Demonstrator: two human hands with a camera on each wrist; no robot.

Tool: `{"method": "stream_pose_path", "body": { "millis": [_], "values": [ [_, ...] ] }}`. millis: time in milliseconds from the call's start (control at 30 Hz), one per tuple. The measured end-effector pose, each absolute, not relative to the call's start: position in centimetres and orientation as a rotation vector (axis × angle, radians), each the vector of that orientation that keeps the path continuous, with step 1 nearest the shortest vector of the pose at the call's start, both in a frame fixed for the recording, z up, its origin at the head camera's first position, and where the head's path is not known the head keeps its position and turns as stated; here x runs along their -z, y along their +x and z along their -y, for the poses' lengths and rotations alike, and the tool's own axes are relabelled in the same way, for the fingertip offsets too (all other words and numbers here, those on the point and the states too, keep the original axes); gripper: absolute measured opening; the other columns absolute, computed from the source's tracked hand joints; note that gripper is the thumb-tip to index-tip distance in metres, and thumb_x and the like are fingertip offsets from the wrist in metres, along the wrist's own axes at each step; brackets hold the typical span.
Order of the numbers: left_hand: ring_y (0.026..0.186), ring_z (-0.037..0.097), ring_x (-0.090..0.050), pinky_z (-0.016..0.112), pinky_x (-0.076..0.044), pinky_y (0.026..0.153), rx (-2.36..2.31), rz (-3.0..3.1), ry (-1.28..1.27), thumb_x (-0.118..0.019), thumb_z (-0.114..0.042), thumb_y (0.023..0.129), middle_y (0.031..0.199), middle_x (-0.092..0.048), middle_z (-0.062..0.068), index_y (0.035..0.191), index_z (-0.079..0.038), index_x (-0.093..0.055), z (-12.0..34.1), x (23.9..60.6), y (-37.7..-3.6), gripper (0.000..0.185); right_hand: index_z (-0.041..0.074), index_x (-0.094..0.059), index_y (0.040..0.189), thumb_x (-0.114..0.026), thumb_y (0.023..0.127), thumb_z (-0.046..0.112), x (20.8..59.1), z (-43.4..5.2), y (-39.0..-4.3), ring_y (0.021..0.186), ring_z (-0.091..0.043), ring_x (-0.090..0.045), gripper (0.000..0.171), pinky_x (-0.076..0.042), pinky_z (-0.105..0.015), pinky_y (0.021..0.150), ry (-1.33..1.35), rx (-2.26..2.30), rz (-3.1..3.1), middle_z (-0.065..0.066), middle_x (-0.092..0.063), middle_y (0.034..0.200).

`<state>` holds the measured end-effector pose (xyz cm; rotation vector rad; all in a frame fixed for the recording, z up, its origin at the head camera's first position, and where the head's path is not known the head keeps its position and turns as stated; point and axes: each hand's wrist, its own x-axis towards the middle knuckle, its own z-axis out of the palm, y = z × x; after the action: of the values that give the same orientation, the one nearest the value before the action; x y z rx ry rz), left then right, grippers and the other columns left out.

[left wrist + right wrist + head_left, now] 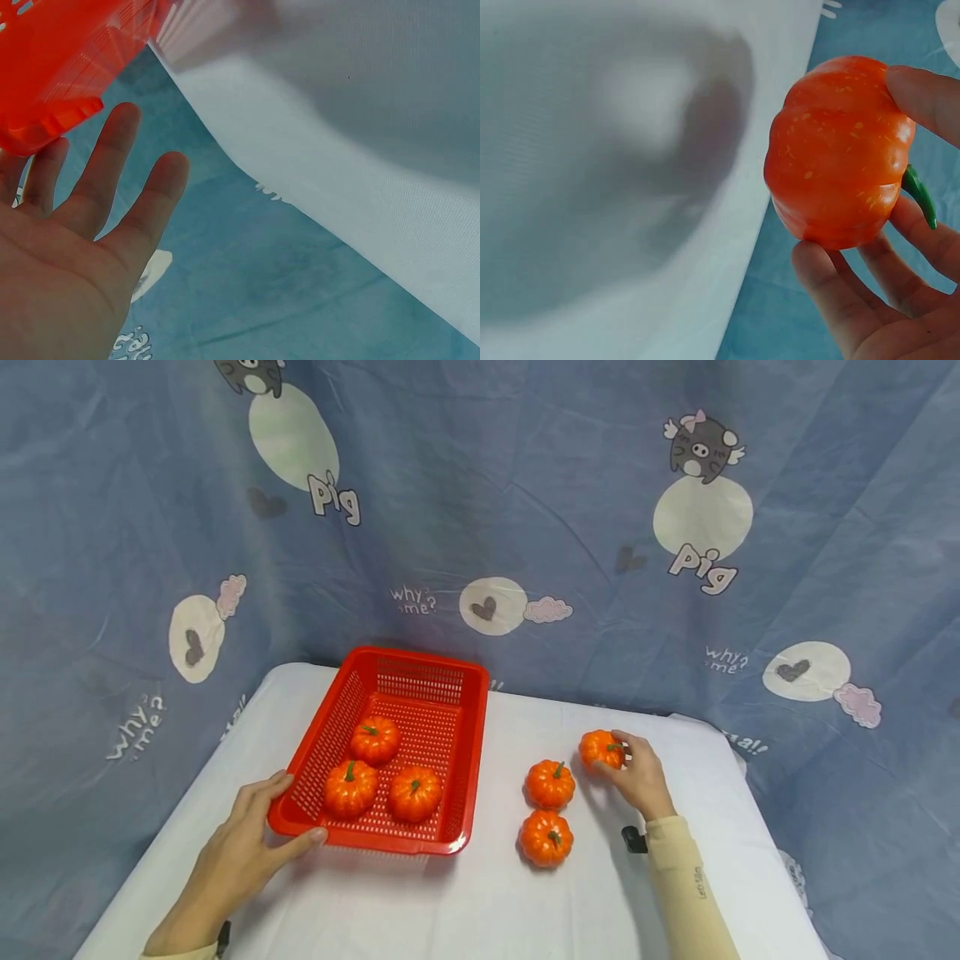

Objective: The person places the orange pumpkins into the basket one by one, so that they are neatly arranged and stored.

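My right hand pinches a small orange toy pumpkin with a green stem, thumb and fingers on opposite sides. The right wrist view shows this pumpkin held above the white surface, its shadow apart from it. At the near left corner of a red plastic basket, my left hand rests against the rim with thumb and fingers spread. Those fingers look mostly straight in the left wrist view. Inside the basket lie three pumpkins.
Between the basket and my right hand, two more pumpkins stand on the white table, one farther pumpkin and one nearer pumpkin. A blue patterned curtain hangs behind the table and along both sides.
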<state>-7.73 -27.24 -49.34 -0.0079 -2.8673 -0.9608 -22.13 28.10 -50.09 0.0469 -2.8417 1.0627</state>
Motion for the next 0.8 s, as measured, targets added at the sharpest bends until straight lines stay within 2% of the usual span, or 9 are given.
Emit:
{"method": "stream_pose_path", "body": {
  "millis": [800],
  "values": [
    [0.128, 0.048, -0.047, 0.075, -0.041, 0.091, 0.977, 2.860, -0.019, -0.077, -0.063, 0.081, 0.151, -0.037, 0.018, 0.154, -0.006, -0.036, 27.2, 49.3, -7.6, 0.101, 0.003, -0.055, 0.140, -0.087, 0.083, 0.027, 47.6, -26.6, -21.3, 0.119, -0.039, -0.057, 0.070, -0.052, -0.051, 0.098, 0.139, -1.120, 2.706, -0.021, -0.053, 0.135]
  ]
}}
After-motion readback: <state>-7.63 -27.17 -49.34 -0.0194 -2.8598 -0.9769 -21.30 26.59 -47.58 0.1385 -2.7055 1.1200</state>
